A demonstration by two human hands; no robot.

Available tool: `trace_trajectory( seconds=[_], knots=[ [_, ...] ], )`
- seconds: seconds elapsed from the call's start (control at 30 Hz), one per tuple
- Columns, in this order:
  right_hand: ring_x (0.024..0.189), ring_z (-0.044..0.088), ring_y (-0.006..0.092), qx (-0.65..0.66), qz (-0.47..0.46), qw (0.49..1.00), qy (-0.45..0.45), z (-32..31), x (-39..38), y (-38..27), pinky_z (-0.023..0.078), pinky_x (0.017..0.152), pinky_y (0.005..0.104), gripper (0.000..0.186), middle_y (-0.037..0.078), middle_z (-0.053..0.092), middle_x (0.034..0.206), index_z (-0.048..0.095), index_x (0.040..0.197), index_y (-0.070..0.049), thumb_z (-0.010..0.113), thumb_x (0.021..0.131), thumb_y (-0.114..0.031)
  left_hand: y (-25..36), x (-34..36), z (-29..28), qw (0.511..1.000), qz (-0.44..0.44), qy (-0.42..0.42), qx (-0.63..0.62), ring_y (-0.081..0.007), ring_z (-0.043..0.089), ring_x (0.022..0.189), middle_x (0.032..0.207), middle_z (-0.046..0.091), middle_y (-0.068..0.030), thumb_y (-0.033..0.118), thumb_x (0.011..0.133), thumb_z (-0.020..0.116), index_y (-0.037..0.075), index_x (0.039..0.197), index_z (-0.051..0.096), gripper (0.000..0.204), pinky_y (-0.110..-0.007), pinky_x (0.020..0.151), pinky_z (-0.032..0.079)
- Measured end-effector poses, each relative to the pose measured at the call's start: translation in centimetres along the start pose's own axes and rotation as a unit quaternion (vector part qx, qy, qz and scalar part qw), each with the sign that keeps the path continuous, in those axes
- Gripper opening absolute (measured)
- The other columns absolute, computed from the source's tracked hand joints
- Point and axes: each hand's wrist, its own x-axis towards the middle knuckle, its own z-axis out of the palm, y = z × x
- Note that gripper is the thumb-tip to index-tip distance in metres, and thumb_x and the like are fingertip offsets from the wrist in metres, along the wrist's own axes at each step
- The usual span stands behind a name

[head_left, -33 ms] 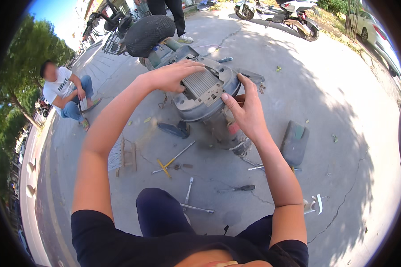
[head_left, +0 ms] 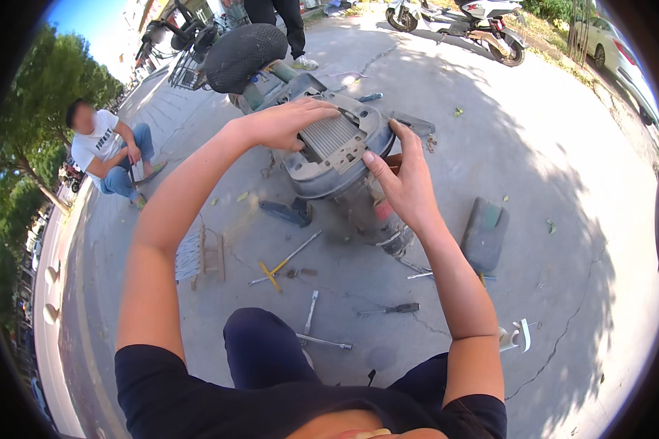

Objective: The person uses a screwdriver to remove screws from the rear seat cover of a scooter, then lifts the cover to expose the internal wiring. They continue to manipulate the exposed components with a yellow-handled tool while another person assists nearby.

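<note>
A partly dismantled vehicle with a wide black tyre stands in front of me. At its near end is a rounded grey housing, with a finned metal unit set in its top. My left hand reaches over the far left part of this unit, fingers stretched across it and thumb at its left edge. On the right, my right hand grips the housing's rim, thumb at the front corner and index finger higher up. Its other fingers are partly hidden. A dusty round part shows beneath the housing.
On the ground lie a yellow-and-silver cross wrench, metal wrenches, a screwdriver, a black plastic piece and a grey box-shaped part. A small stool stands left. One person sits low; another stands behind the vehicle.
</note>
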Motion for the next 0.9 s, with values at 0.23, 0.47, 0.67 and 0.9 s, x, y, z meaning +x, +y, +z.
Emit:
trace_trajectory(
  seconds=[0.23,0.47,0.67,0.9],
  knots=[
    [0.088,0.067,0.0262,0.001,-0.013,1.0,0.007,-0.4,-0.1,0.0,0.055,0.078,0.0371,0.071,0.022,0.042,0.141,0.037,0.141,0.006,0.07,0.091,-0.032,-0.3,1.9,-0.9,0.995,0.009,-0.03,0.097,-0.0343,0.043,0.132,0.144,0.043,-0.0134,0.001,0.058,0.079,0.008,0.143,0.04,0.094,-0.043,0.11,0.04],
    [0.088,0.067,0.0248,0.01,-0.003,1.0,0.0,-0.1,0.0,0.0,0.057,0.076,0.0349,0.071,0.022,0.043,0.141,0.038,0.141,0.006,0.071,0.091,-0.031,-0.1,2.1,-1.4,0.995,0.005,-0.049,0.09,-0.0364,0.048,0.126,0.143,0.044,-0.0136,0.004,0.055,0.082,0.007,0.14,0.042,0.095,-0.044,0.104,0.042],
    [0.094,0.066,0.0278,-0.017,-0.004,1.0,0.007,-0.4,0.1,0.1,0.058,0.075,0.0358,0.069,0.022,0.043,0.141,0.038,0.142,0.005,0.071,0.091,-0.027,0.3,2.7,-1.9,0.996,0.006,-0.059,0.063,-0.0403,0.057,0.109,0.128,0.05,-0.0138,0.004,0.055,0.083,0.007,0.135,0.039,0.092,-0.049,0.086,0.051],
    [0.095,0.065,0.0272,0.015,0.015,1.0,0.002,0.8,0.2,0.2,0.058,0.079,0.0364,0.067,0.02,0.046,0.14,0.039,0.143,0.003,0.072,0.091,-0.024,-0.3,0.9,-2.3,0.991,0.038,-0.061,0.115,-0.0326,0.049,0.121,0.13,0.046,-0.0098,0.008,0.057,0.082,0.009,0.141,0.039,0.093,-0.047,0.09,0.053]
  ],
)
